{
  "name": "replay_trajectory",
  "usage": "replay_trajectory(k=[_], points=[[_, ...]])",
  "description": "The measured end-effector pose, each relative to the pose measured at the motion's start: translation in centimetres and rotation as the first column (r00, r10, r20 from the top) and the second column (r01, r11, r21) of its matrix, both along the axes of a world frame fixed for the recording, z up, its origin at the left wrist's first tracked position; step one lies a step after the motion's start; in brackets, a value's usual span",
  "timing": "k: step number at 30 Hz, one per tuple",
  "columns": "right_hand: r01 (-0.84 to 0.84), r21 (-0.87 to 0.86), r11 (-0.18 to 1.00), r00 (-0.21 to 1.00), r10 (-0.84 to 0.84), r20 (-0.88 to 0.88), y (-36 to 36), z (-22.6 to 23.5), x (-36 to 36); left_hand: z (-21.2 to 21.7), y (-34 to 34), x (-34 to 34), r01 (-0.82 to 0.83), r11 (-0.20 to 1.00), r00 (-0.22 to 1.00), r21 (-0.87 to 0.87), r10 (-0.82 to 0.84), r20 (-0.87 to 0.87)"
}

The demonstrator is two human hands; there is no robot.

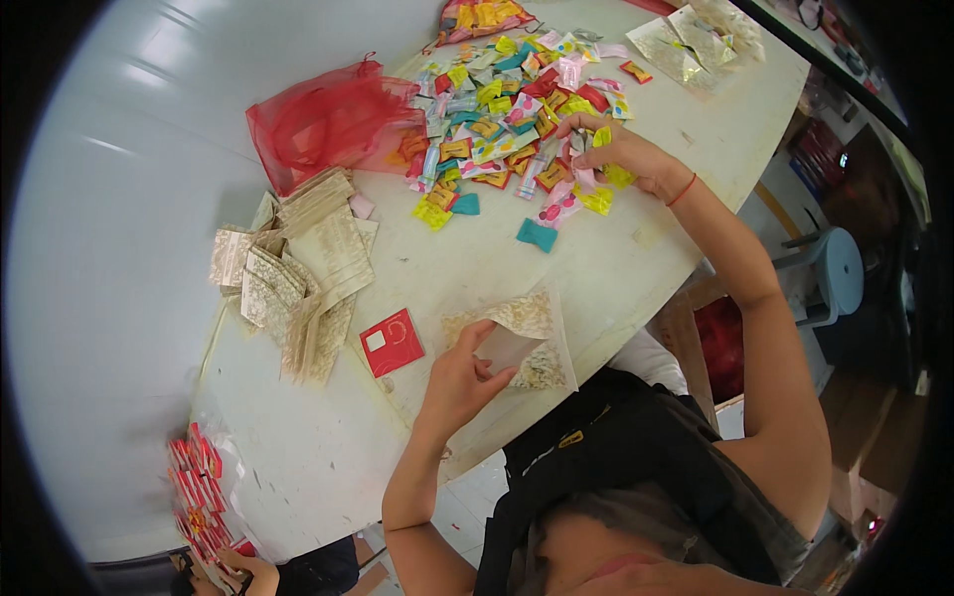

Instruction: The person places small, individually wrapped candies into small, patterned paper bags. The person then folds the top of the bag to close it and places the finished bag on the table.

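My left hand [462, 372] holds open a small sheer pouch with a gold pattern [527, 343] that lies on the white table [646, 268]. My right hand [621, 149] reaches into a heap of wrapped sweets [507, 114] in yellow, red, pink and teal, and its fingers close around a few of them. A red band circles that wrist. Two teal sweets [537, 235] lie apart from the heap, between my two hands.
A stack of gold patterned pouches [303, 263] lies at the left, a red card [391, 341] beside it. A red mesh bag [323, 119] sits behind. Clear bags [696, 40] lie far right. Another person's hand [243, 566] holds red packets at lower left.
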State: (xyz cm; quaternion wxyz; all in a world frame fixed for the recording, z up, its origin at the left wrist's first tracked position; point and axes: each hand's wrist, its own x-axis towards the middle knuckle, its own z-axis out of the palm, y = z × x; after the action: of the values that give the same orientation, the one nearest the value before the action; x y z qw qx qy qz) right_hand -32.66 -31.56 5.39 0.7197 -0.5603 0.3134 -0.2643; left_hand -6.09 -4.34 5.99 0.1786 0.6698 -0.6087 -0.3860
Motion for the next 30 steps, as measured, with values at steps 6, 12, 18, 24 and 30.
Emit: replay_trajectory(k=[6, 12, 18, 24, 30], points=[[-0.101, -0.902, 0.420, 0.987, -0.071, -0.144, -1.4, -3.3, 1.2, 0.1, -0.3, -0.1, 0.017, 1.000, 1.000, -0.004, -0.017, 0.005], [-0.137, -0.067, 0.988, 0.989, 0.140, 0.045, 0.5, -0.1, 1.4, 0.1, 0.0, -0.1, -0.003, 1.000, 1.000, -0.008, 0.003, 0.008], [-0.104, 0.160, 0.982, 0.968, 0.063, 0.242, 0.6, -1.0, 0.8, 0.2, -0.1, -0.2, -0.006, 1.000, 1.000, -0.013, 0.006, 0.007], [0.096, -0.396, 0.913, 0.994, -0.106, -0.004, 0.7, -1.6, 0.7, -0.1, 0.0, 0.0, -0.011, 1.000, 1.000, -0.002, 0.011, -0.015], [-0.230, -0.855, 0.465, 0.932, -0.147, -0.331, 0.6, -2.8, 2.2, 0.0, 0.0, -0.1, -0.016, 1.000, 1.000, -0.012, 0.016, -0.007]])
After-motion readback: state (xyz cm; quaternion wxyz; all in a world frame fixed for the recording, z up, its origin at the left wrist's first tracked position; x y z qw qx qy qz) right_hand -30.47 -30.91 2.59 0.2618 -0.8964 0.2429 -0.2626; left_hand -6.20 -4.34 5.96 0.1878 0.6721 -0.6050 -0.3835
